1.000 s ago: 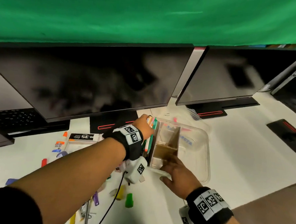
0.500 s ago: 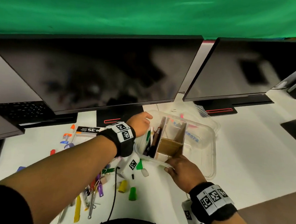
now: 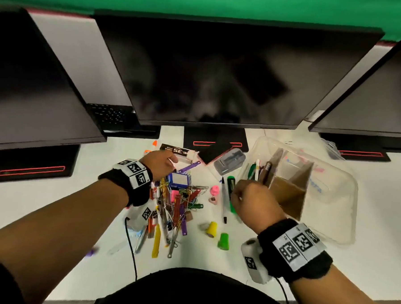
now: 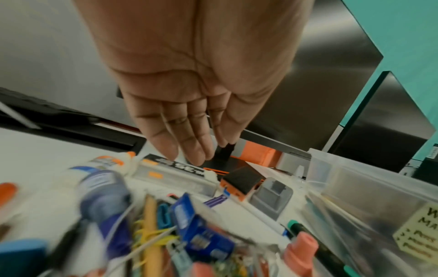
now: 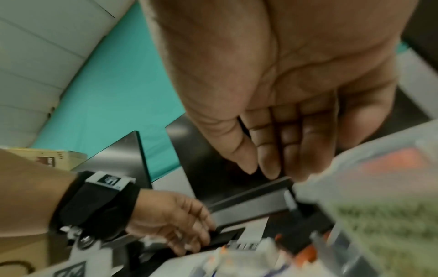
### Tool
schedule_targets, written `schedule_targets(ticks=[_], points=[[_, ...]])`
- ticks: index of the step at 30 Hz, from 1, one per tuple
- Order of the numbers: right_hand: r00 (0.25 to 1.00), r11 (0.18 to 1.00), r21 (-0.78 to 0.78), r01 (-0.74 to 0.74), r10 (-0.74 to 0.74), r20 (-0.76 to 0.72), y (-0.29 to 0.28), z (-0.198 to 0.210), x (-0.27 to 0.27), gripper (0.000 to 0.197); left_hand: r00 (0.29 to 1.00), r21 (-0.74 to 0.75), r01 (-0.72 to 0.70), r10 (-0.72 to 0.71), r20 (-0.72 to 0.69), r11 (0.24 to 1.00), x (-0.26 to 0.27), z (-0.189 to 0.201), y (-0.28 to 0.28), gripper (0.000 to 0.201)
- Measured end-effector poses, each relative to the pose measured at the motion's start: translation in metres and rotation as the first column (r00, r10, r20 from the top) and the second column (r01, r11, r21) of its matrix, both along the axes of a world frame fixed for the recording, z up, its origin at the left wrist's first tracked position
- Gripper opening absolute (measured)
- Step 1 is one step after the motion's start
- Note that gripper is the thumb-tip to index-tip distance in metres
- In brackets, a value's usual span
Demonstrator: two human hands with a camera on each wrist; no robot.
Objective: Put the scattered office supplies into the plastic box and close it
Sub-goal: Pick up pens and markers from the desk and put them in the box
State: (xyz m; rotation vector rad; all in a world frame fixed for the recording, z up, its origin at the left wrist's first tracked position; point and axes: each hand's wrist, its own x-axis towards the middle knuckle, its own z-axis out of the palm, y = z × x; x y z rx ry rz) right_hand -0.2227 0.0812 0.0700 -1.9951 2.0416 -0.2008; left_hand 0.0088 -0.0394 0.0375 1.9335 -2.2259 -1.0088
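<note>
The clear plastic box [image 3: 346,182] stands open at the right, with a cardboard divider [image 3: 290,191] and several pens [image 3: 257,171] in its left compartment. My left hand [image 3: 171,159] hovers with straight fingers and nothing in it just above the black staples box [image 3: 178,150]; the left wrist view shows the bare palm [image 4: 196,155] over that box [image 4: 166,168]. My right hand [image 3: 246,196] hangs loosely curled and holds nothing, at the plastic box's near left corner, over a green marker [image 3: 230,186] and a black pen [image 3: 223,199]. A pile of mixed supplies [image 3: 176,204] lies between my hands.
A grey stapler-like item [image 3: 229,161] and a black-and-orange eraser [image 3: 215,151] lie left of the box. A yellow cap [image 3: 211,229] and a green cap [image 3: 224,241] stand near the front. Monitors [image 3: 222,78] and their stands [image 3: 31,166] close off the back.
My left hand came out of the box and moved left to the staples box. My right hand let go of the box's front edge and shifted left. My head turned left and down.
</note>
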Motion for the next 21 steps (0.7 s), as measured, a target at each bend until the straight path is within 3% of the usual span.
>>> schedule_targets(ticks=[2, 5, 8, 11, 14, 21], points=[[0.996, 0.983, 0.162, -0.088, 0.083, 0.036, -0.005, -0.031, 0.019, 0.027, 1.000, 0.029, 0.005, -0.006, 0.023, 1.000, 0.018, -0.006, 0.006, 0.023], [0.982, 0.922, 0.370, -0.116, 0.162, -0.096, -0.010, -0.079, 0.038, 0.039, 0.999, 0.044, -0.036, 0.035, 0.026, 0.998, 0.044, -0.011, 0.016, 0.025], [0.962, 0.936, 0.349, 0.048, 0.050, -0.268, -0.020, -0.101, 0.041, 0.048, 0.996, 0.044, -0.005, 0.002, 0.084, 0.999, 0.060, -0.015, 0.023, 0.029], [0.952, 0.899, 0.398, 0.181, -0.059, -0.300, -0.030, -0.103, 0.044, 0.059, 0.994, 0.053, -0.022, 0.016, 0.111, 0.998, 0.067, -0.018, 0.026, 0.031], [0.952, 0.871, 0.433, 0.232, -0.113, -0.284, -0.034, -0.102, 0.049, 0.059, 0.988, 0.056, -0.016, 0.007, 0.155, 0.998, 0.069, -0.020, 0.029, 0.030], [0.956, 0.908, 0.335, 0.251, -0.178, -0.233, -0.045, -0.109, 0.047, 0.068, 0.921, 0.180, -0.079, 0.003, 0.391, 0.980, 0.082, -0.038, 0.032, 0.025]])
